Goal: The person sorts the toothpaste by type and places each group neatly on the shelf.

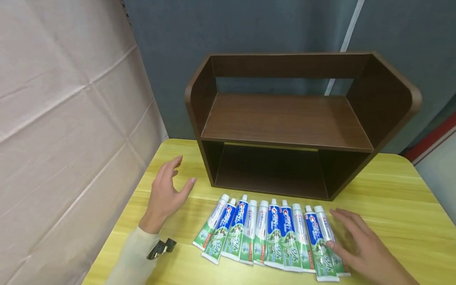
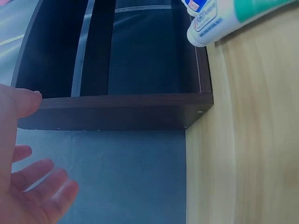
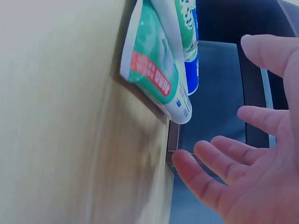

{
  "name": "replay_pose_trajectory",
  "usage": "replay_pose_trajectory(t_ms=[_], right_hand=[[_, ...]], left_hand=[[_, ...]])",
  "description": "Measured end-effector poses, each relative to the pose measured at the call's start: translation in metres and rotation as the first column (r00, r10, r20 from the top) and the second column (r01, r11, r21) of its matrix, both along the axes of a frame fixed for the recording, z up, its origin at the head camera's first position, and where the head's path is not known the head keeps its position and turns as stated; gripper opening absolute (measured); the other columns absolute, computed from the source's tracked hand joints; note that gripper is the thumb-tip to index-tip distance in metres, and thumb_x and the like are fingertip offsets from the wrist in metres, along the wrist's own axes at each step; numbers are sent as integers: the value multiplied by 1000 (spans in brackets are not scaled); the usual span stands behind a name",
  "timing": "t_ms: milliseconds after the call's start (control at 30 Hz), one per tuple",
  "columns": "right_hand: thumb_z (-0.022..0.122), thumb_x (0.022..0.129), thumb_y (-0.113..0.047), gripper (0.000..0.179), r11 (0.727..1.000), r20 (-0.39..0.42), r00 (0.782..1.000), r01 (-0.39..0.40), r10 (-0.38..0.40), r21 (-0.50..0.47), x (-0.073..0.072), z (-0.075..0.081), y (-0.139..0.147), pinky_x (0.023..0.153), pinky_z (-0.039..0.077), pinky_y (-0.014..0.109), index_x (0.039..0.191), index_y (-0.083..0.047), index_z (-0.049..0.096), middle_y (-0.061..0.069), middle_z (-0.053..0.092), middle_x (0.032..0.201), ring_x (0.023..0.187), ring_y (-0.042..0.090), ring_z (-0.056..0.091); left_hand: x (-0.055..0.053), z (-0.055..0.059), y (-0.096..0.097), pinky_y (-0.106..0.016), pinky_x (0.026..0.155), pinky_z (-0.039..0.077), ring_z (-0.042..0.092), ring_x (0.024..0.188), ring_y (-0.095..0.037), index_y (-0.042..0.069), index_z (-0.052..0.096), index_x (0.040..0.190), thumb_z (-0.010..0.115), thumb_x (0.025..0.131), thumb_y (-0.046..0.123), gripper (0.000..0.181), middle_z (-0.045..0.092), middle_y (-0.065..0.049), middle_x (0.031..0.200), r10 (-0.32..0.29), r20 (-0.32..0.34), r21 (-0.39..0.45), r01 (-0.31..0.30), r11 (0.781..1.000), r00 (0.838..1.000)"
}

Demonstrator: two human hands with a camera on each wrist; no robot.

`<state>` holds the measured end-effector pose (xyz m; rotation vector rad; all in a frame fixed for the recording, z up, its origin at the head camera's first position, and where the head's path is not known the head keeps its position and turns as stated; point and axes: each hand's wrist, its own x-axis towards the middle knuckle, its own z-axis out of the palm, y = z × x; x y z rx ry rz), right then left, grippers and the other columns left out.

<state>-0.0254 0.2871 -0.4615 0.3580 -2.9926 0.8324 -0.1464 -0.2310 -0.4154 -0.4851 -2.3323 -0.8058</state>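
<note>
Toothpaste tubes lie abreast; left hand and right hand (relaxed) flanking.

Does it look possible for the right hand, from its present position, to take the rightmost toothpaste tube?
Probably yes. The right hand is open beside the rightmost tube, and nothing visible stands between them; only the neighbouring blue-and-green tube lies close on the other side.

The tubes look smooth and glossy, like laminated plastic, with hard-looking plastic caps. The shelf unit has a smooth, low-sheen wood-grain finish. Streaked wood grain covers the softly shiny table. The pale hanging resembles creased cloth; the sleeve looks like matt fabric.
</note>
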Motion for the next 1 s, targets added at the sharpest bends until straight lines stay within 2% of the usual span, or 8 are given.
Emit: replay_pose_trajectory(t_ms=[67, 167, 233, 367, 567, 733, 900, 1000], right_hand=[[82, 93, -41, 81, 1000, 5, 1000, -4, 4, -23, 0, -2, 1, 87, 65, 56, 159, -12, 44, 19, 47, 156, 132, 48, 54], [78, 96, -45, 80, 999, 106, 994, 22, -17, -44, 0, -3, 2, 77, 67, 33, 160, -14, 42, 18, 47, 156, 126, 43, 61], [75, 97, -48, 79, 997, 182, 983, 49, -37, -60, 0, -5, 2, 75, 65, 28, 160, -14, 41, 19, 48, 155, 122, 39, 66], [74, 98, -49, 79, 993, 259, 964, 89, -65, -83, -1, -7, 4, 75, 63, 22, 160, -12, 41, 21, 56, 148, 114, 32, 71], [76, 96, -47, 79, 992, 239, 969, 92, -68, -90, 1, -12, 8, 76, 60, 18, 158, -10, 43, 18, 64, 140, 111, 26, 71], [75, 96, -51, 82, 989, 273, 958, 119, -91, -87, 3, -18, 10, 75, 60, 18, 159, -10, 43, 16, 63, 142, 107, 14, 68], [74, 95, -54, 87, 981, 360, 926, 164, -116, -104, 6, -22, 11, 75, 60, 17, 161, -9, 40, 19, 57, 150, 107, -1, 63], [78, 94, -49, 86, 977, 362, 924, 175, -120, -125, 8, -24, 10, 75, 60, 17, 159, -9, 41, 19, 56, 151, 103, -11, 57]], left_hand=[[-3, 1, 2, -53, 96, 64, 66, 119, -35, 0, 53, 150, 84, 88, 21, 72, 64, -21, 137, -13, -3, 23, 13, 1000, 1000], [-7, 4, 4, -52, 95, 64, 66, 119, -35, 1, 54, 149, 84, 88, 18, 70, 65, -20, 135, -26, -8, 54, 27, 998, 1000], [-10, 5, 6, -51, 95, 64, 66, 120, -34, 2, 54, 149, 84, 89, 18, 69, 65, -19, 133, -31, -9, 70, 32, 997, 999], [-15, 10, 11, -50, 95, 64, 66, 121, -32, 4, 55, 148, 84, 89, 17, 67, 66, -18, 131, -40, 8, 100, 39, 994, 999], [-22, 18, 18, -48, 93, 65, 68, 121, -34, 3, 56, 147, 85, 90, 15, 65, 66, -17, 131, -80, 49, 173, 70, 982, 996], [-27, 22, 23, -47, 90, 66, 70, 119, -35, 2, 57, 146, 85, 90, 12, 64, 66, -18, 131, -99, 68, 222, 82, 972, 993], [-33, 29, 29, -47, 86, 66, 70, 119, -31, 7, 58, 146, 85, 91, 15, 62, 67, -17, 129, -121, 88, 265, 94, 960, 989], [-35, 33, 33, -47, 86, 66, 71, 119, -31, 8, 58, 147, 84, 91, 14, 62, 67, -18, 129, -138, 86, 297, 107, 949, 987]])
